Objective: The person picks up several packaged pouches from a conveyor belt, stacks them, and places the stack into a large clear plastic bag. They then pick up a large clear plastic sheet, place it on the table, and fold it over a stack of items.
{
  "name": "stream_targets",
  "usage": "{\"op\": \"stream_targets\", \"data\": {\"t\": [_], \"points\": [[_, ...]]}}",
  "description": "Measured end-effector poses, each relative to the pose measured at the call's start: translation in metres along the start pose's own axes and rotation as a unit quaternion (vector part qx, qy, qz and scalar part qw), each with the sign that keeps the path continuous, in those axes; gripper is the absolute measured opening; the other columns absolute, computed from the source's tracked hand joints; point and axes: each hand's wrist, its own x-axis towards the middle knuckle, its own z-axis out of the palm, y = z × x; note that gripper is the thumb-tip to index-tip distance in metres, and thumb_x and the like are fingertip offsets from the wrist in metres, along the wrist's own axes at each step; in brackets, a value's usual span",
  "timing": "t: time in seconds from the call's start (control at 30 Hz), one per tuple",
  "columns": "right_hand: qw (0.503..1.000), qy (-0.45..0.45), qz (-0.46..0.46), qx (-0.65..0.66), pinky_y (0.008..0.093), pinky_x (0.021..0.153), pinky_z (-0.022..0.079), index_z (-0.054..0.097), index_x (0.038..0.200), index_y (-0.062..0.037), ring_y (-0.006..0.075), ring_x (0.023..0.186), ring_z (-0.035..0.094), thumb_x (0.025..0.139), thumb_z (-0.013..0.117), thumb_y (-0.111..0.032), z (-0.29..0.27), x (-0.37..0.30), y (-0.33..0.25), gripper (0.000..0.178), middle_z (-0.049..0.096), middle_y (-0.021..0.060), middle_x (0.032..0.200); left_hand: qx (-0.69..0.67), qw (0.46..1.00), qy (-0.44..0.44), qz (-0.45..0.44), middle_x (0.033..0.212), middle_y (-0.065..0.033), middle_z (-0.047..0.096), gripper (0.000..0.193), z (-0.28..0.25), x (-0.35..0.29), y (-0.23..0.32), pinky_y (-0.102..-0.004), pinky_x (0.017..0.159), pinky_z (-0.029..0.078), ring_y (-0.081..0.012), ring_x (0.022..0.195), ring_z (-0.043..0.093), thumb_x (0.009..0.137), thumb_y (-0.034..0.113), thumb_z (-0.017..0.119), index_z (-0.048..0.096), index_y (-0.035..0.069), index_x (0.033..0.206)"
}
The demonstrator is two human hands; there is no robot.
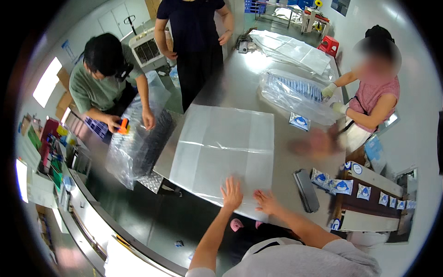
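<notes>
A large translucent plastic bag (pixel 226 138) lies flat on the metal table (pixel 287 159) in front of me, with fold creases across it. My left hand (pixel 231 194) rests on its near part, palm down and fingers spread. Close by, my right hand (pixel 266 202) lies at the bag's near right edge, slightly blurred, its fingers stretched out. Nothing is held in either hand.
Right of the bag lie a dark grey oblong object (pixel 306 190) and a blue-white packet (pixel 300 121). A conveyor (pixel 369 203) carries several packets. A gloved person (pixel 376 92) handles a packet-filled bag (pixel 277 90). Another, holding an orange tool (pixel 123 125), bends over a filled bag (pixel 143 143).
</notes>
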Motion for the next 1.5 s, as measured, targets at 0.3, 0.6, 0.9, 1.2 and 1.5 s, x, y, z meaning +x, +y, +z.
{"op": "stream_targets", "data": {"t": [0.3,0.6,0.9,1.2,1.5], "points": [[0.984,0.150,0.088,-0.043,0.0575,0.107,0.017,0.035,0.138,-0.0090,0.0249,0.138,0.021,0.084,0.052,-0.050,-0.083,0.070,0.079,0.071,0.022,0.0085,0.150,0.015,0.999,-0.017,-0.039,0.150,-0.0216,0.007,0.081,0.023,-0.019,0.044,-0.0674,0.100,0.020,-0.0482,0.135,0.007,0.080,0.034,0.064,0.021,0.009,0.144],[0.964,0.197,-0.176,-0.031,0.0614,0.101,0.024,0.037,0.137,-0.0083,0.0271,0.134,0.027,0.078,0.060,-0.045,-0.034,-0.044,0.069,0.073,0.026,0.0108,0.147,0.008,0.992,-0.122,-0.037,0.152,-0.0142,0.006,0.070,-0.016,0.053,0.007,-0.0562,0.105,0.025,-0.0388,0.138,0.010,0.085,0.033,0.057,0.021,0.017,0.144],[0.947,0.195,-0.236,-0.098,0.0549,0.096,0.035,0.045,0.130,-0.0045,0.0244,0.125,0.039,0.080,0.054,-0.034,-0.002,-0.038,0.034,0.059,0.045,0.0098,0.135,0.020,0.997,-0.032,0.062,0.144,-0.0241,0.023,0.068,0.002,-0.051,0.075,-0.0488,0.106,0.028,-0.0410,0.133,0.024,0.077,0.014,0.059,0.029,-0.004,0.135],[0.918,0.350,-0.152,-0.105,0.0464,0.089,0.044,0.059,0.109,-0.0023,0.0261,0.113,0.050,0.079,0.051,-0.026,0.009,-0.019,-0.009,0.039,0.055,0.0123,0.119,0.044,0.983,-0.112,0.138,0.149,-0.0197,0.011,0.067,-0.007,-0.073,0.032,-0.0534,0.106,0.025,-0.0344,0.138,0.014,0.083,0.019,0.053,0.023,0.001,0.140],[0.915,0.337,-0.125,-0.180,0.0377,0.063,0.052,0.064,0.094,0.0021,0.0308,0.084,0.061,0.075,0.054,-0.020,0.015,0.014,-0.032,0.031,0.063,0.0197,0.100,0.032,0.983,-0.063,0.171,0.149,-0.0148,0.019,0.064,-0.012,-0.055,0.002,-0.0473,0.106,0.030,-0.0295,0.137,0.024,0.078,0.006,0.053,0.030,0.003,0.137]]}}
